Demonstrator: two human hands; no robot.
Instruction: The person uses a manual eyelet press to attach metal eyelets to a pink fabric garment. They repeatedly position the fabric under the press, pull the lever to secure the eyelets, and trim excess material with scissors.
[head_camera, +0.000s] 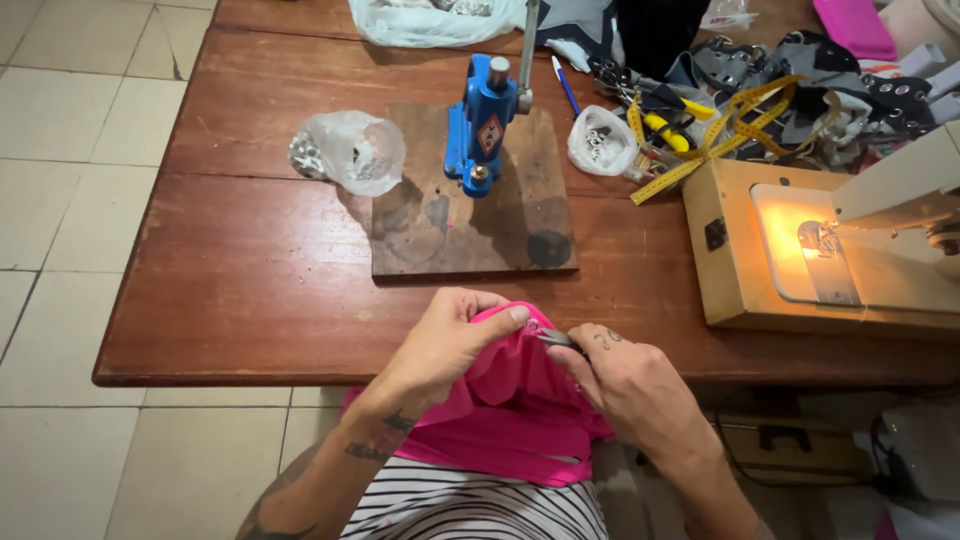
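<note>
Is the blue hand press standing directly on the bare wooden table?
No, the blue hand press stands on a square wooden board that lies on the wooden table.

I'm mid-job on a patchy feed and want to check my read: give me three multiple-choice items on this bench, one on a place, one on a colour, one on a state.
1. Where does the blue hand press stand?
A. on a wooden board on the table
B. on the floor tiles
C. on the sewing machine

2. What colour is the fabric in the hands?
A. white
B. bright pink
C. green

3. What is the state of the sewing machine lamp?
A. lit
B. dark
C. covered by cloth

Answers:
1 A, its base sits on the wooden board.
2 B, pink cloth bunches between left hand and right hand.
3 A, a warm glow falls on the machine bed.
</note>
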